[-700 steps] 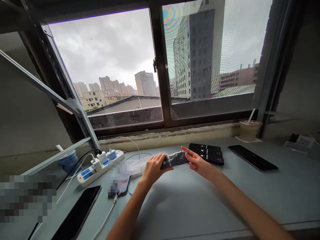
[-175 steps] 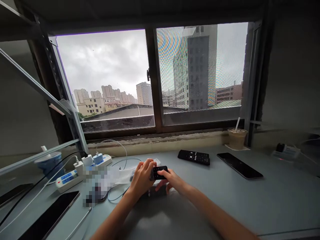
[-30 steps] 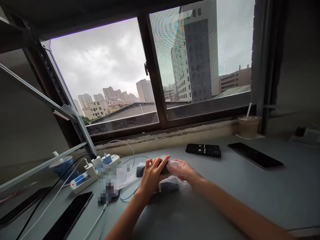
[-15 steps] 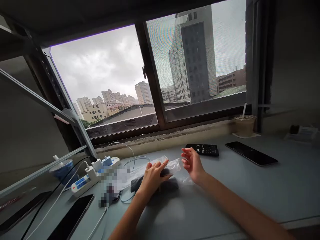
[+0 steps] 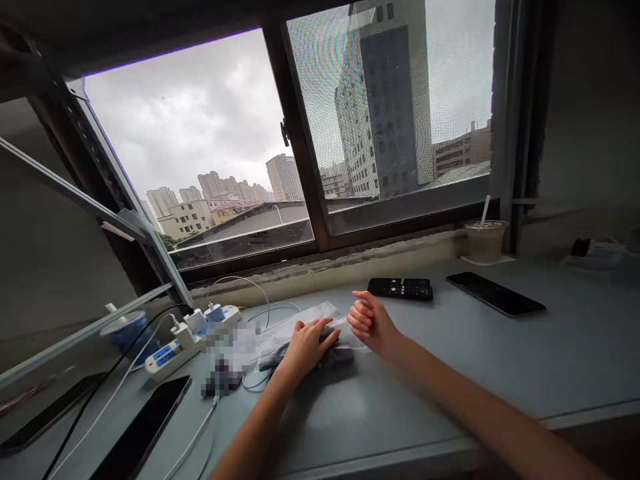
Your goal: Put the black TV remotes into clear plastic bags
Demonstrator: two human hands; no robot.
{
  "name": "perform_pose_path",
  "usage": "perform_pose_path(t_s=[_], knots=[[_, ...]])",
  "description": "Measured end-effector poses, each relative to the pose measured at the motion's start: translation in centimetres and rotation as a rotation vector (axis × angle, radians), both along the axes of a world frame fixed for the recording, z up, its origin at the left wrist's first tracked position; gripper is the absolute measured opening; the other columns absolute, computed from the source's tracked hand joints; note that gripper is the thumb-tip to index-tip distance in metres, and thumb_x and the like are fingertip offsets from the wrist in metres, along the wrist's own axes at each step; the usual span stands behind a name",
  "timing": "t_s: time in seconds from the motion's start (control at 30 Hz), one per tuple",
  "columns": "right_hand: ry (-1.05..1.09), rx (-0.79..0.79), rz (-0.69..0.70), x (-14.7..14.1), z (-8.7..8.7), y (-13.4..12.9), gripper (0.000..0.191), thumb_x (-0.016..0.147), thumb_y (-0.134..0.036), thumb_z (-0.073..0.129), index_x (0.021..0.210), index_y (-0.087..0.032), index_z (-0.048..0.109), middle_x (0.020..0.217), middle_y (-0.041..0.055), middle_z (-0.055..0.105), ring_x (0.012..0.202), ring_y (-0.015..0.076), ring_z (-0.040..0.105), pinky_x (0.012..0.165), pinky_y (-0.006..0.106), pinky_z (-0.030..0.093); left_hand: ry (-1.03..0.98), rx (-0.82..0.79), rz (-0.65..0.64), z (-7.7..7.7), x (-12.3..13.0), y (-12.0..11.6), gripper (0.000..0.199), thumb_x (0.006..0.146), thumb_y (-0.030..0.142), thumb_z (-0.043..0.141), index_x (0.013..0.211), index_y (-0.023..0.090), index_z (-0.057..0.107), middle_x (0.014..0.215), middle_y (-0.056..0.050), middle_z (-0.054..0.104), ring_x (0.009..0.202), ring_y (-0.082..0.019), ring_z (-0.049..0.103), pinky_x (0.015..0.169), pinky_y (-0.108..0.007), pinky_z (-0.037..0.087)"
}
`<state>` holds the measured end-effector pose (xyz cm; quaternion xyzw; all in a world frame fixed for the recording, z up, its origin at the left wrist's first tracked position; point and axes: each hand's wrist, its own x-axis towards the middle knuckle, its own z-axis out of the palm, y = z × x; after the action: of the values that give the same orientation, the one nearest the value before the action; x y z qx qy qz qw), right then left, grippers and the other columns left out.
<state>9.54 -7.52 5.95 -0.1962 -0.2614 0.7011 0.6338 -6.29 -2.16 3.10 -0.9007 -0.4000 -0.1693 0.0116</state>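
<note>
My left hand [image 5: 306, 347] lies palm down over a dark, soft-looking item [image 5: 337, 359] and part of a clear plastic bag [image 5: 320, 312]. Its fingers are stretched out and slightly spread, with the thumb apart from them. The hand hides much of the dark item, so its kind cannot be made out. Just to the right, my right hand [image 5: 373, 323] is raised a little above the desk near the bag's edge. Its fingers are curled in toward the palm, and nothing shows in them.
Behind my hands lie black remote controls [image 5: 400, 289], with a black phone [image 5: 495, 293] and a cup with a straw [image 5: 485, 241] farther right. On the left are a power strip [image 5: 170, 360] with plugs and cables, a blue cup [image 5: 133, 337] and a dark tablet-like device [image 5: 145, 427].
My right hand has curled its fingers tighter and shifted slightly left toward the bag. My left hand has flattened onto the dark item and bag. The camera view has shifted slightly.
</note>
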Motion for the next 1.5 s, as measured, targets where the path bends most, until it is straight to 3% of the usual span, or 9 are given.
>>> perform_pose_path(t_s=[0.17, 0.33, 0.63, 0.97, 1.1, 1.27, 1.37, 1.5], knots=[[0.001, 0.061, 0.047, 0.0, -0.1, 0.0, 0.049, 0.067, -0.027, 0.058, 0.037, -0.019, 0.020, 0.032, -0.0077, 0.018, 0.031, 0.0039, 0.016, 0.027, 0.016, 0.013, -0.053, -0.025, -0.028, -0.1, -0.1, 0.0, 0.039, 0.085, 0.045, 0.041, 0.114, 0.021, 0.050, 0.107, -0.005, 0.063, 0.098, -0.023, 0.057, 0.085, -0.040, 0.035], [-0.026, 0.102, 0.072, 0.0, -0.2, -0.1, 0.049, 0.067, -0.027, 0.059, 0.041, -0.019, 0.018, 0.035, -0.0082, 0.016, 0.034, 0.0037, 0.016, 0.030, 0.016, 0.014, -0.083, -0.028, -0.051, 0.0, -0.1, -0.1, 0.032, 0.082, 0.043, 0.048, 0.106, 0.022, 0.049, 0.098, -0.003, 0.064, 0.092, -0.021, 0.058, 0.083, -0.038, 0.037], [-0.009, 0.108, 0.111, 0.0, -0.2, -0.2, 0.048, 0.068, -0.026, 0.059, 0.043, -0.019, 0.019, 0.038, -0.0081, 0.018, 0.037, 0.0038, 0.013, 0.031, 0.017, 0.012, -0.067, -0.092, -0.134, 0.6, 0.1, -0.4, 0.025, 0.084, 0.038, 0.047, 0.104, 0.025, 0.053, 0.101, -0.002, 0.062, 0.091, -0.019, 0.057, 0.082, -0.033, 0.040], [-0.026, 0.132, 0.123, 0.0, -0.2, -0.4, 0.048, 0.068, -0.026, 0.060, 0.043, -0.019, 0.020, 0.038, -0.0080, 0.017, 0.037, 0.0042, 0.014, 0.031, 0.017, 0.014, -0.069, -0.063, -0.072, 0.3, -0.2, 0.0, 0.026, 0.081, 0.039, 0.049, 0.099, 0.023, 0.059, 0.093, -0.003, 0.064, 0.082, -0.018, 0.059, 0.071, -0.029, 0.043], [-0.060, 0.112, 0.113, -0.2, -0.1, -0.5, 0.044, 0.067, -0.027, 0.061, 0.044, -0.019, 0.025, 0.040, -0.0084, 0.020, 0.037, 0.0042, 0.018, 0.033, 0.017, 0.023, -0.040, -0.009, -0.081, 0.2, -0.2, 0.0, 0.028, 0.084, 0.042, 0.044, 0.096, 0.023, 0.061, 0.090, -0.003, 0.063, 0.082, -0.018, 0.059, 0.071, -0.029, 0.042], [-0.074, 0.117, 0.007, -0.7, -0.2, -0.7, 0.033, 0.066, -0.029, 0.064, 0.049, -0.018, 0.037, 0.045, -0.0080, 0.031, 0.043, 0.0048, 0.030, 0.058, 0.025, 0.048, -0.069, 0.161, -0.075, 0.4, -0.1, -0.1, 0.025, 0.086, 0.034, 0.041, 0.101, 0.023, 0.058, 0.091, -0.002, 0.063, 0.084, -0.018, 0.057, 0.080, -0.034, 0.039], [-0.028, 0.101, -0.035, -0.7, -0.2, -0.6, 0.031, 0.066, -0.028, 0.064, 0.050, -0.018, 0.038, 0.045, -0.0083, 0.033, 0.042, 0.0045, 0.028, 0.071, 0.031, 0.051, -0.122, 0.226, -0.088, 0.7, -0.1, -0.2, 0.024, 0.086, 0.029, 0.042, 0.105, 0.024, 0.055, 0.093, -0.001, 0.062, 0.086, -0.017, 0.056, 0.081, -0.033, 0.038], [0.031, 0.073, -0.044, -0.4, -0.2, -0.5, 0.031, 0.066, -0.026, 0.063, 0.050, -0.019, 0.037, 0.043, -0.0089, 0.031, 0.040, 0.0043, 0.027, 0.078, 0.033, 0.051, -0.134, 0.250, -0.104, 1.1, -0.1, -0.5, 0.022, 0.086, 0.027, 0.041, 0.103, 0.023, 0.055, 0.088, -0.001, 0.062, 0.081, -0.016, 0.056, 0.078, -0.032, 0.038]])
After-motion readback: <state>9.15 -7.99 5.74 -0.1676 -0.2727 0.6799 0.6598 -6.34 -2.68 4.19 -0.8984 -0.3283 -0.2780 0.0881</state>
